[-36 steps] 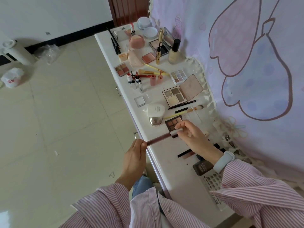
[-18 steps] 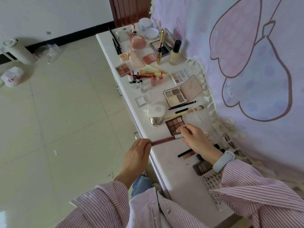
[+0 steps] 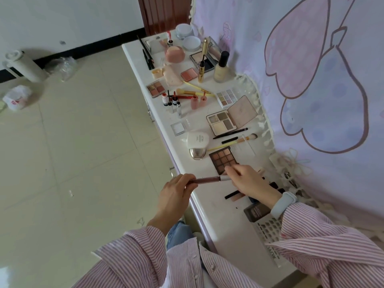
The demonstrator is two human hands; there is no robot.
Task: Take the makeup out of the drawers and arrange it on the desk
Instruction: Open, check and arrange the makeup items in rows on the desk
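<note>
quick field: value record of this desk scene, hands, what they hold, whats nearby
setting: white desk along a wall hung with a lilac printed cloth
left hand: gripping the dark end of a slim reddish tube
right hand: fingers at the tube's silver end
tube position: roughly level, over the desk's front edge
nearest item: open brown eyeshadow palette, just beyond the right hand
further back: open four-pan palette, foundation bottle standing upright
wrist: pale band on the right wrist

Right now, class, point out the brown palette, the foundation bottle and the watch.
Brown palette (image 3: 223,160), head view, centre pan.
Foundation bottle (image 3: 221,71), head view, glass body.
Watch (image 3: 283,204), head view, band on the right wrist.
</note>
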